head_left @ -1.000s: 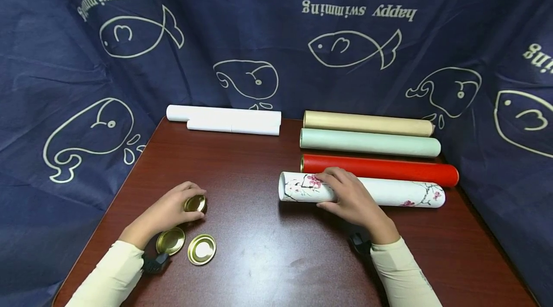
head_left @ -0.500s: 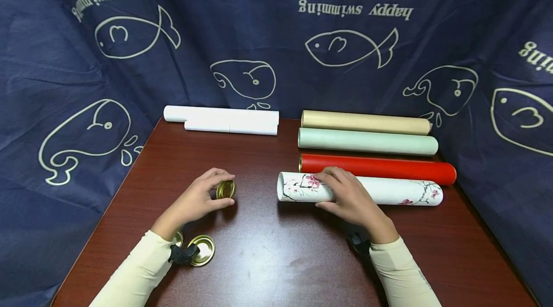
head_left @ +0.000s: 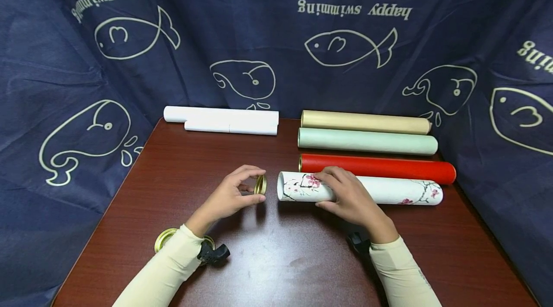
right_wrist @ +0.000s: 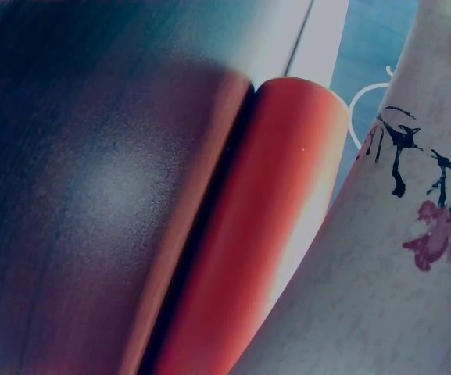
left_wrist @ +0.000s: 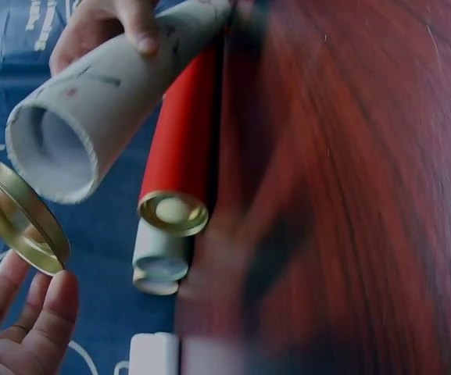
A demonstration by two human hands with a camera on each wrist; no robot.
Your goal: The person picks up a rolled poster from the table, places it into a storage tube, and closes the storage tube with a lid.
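A round gold metal lid [head_left: 260,185] is pinched by its rim between the thumb and fingers of my left hand [head_left: 231,193]. It stands on edge, a short gap from the open end of a white cardboard tube [head_left: 393,190] with a pink blossom print. My right hand [head_left: 347,195] grips that tube from above, thumb on the near side. In the left wrist view the lid [left_wrist: 23,220] faces the tube's hollow mouth [left_wrist: 53,152]. The right wrist view shows the blossom print [right_wrist: 436,234] close up, with only a bit of a finger at the edge.
Behind the held tube lie a red tube [head_left: 414,169], a pale green tube [head_left: 367,141] and a tan tube [head_left: 363,121]. White paper rolls [head_left: 224,119] lie at the back left. Gold lids [head_left: 163,239] rest partly hidden under the left forearm. A blue curtain [head_left: 259,18] surrounds the table.
My left hand has carried the gold lid rightward from beside the other lids to near the tube's open end, turning it more edge-on. My right hand stays on the tube.
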